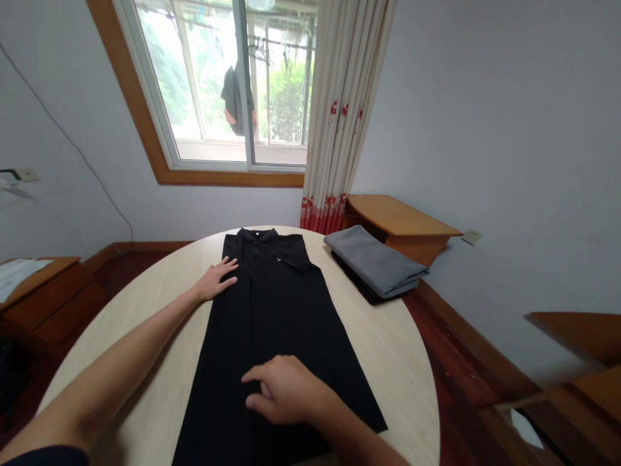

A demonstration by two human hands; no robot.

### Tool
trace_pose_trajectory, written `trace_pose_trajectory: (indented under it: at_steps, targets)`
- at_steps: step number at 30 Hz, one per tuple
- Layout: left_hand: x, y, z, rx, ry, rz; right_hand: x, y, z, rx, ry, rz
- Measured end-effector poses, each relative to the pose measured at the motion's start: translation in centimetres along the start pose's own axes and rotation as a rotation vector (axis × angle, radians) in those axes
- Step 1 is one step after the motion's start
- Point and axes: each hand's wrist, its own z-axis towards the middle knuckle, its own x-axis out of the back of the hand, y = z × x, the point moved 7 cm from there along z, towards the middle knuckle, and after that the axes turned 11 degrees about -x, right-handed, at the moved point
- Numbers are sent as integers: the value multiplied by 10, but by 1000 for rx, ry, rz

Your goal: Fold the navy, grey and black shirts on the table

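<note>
A black collared shirt (276,310) lies lengthwise on a round light-wood table (383,343), its sides folded in, collar at the far end. My left hand (217,278) rests flat and open on the shirt's left edge near the collar, fingers stretched out. Nearer to me, my right hand (284,388) presses on the middle of the shirt with its fingers curled down onto the cloth; nothing shows in them.
A folded grey garment on a folded black one (376,262) sits at the table's far right edge. Beyond stand a low wooden cabinet (402,223), a curtain (342,116) and a window. Another wooden cabinet (39,291) stands at the left.
</note>
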Motion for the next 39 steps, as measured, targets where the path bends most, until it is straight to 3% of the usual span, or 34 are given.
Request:
trace_pose_trajectory:
  at_steps: [7, 12, 15, 18, 20, 23, 27, 30, 33, 37, 39]
  targets:
    - [-5, 88, -90, -138, -176, 101, 29, 15, -13, -24, 220, 123]
    - [-13, 179, -161, -303, -275, -19, 42, 32, -16, -103, 329, 182]
    - [-14, 234, -198, -381, -344, -124, 54, 50, -24, -188, 419, 192]
    - [-4, 272, -215, -453, -390, -238, 65, 83, -38, -389, 454, 122]
    - [8, 285, -210, -477, -367, -310, 69, 110, -49, -574, 460, 31]
    - [21, 287, -179, -461, -268, -333, 68, 142, -64, -794, 458, -57]
    - [18, 287, -123, -457, -140, -379, 57, 159, -68, -876, 415, 6]
    - [3, 291, -95, -447, -96, -410, 51, 162, -67, -865, 377, 98]
    - [-11, 293, -87, -411, -62, -398, 51, 153, -66, -791, 337, 255]
    - [-22, 288, -93, -335, -11, -367, 58, 113, -63, -588, 285, 467]
    - [-27, 284, -95, -302, 6, -351, 56, 87, -55, -443, 154, 507]
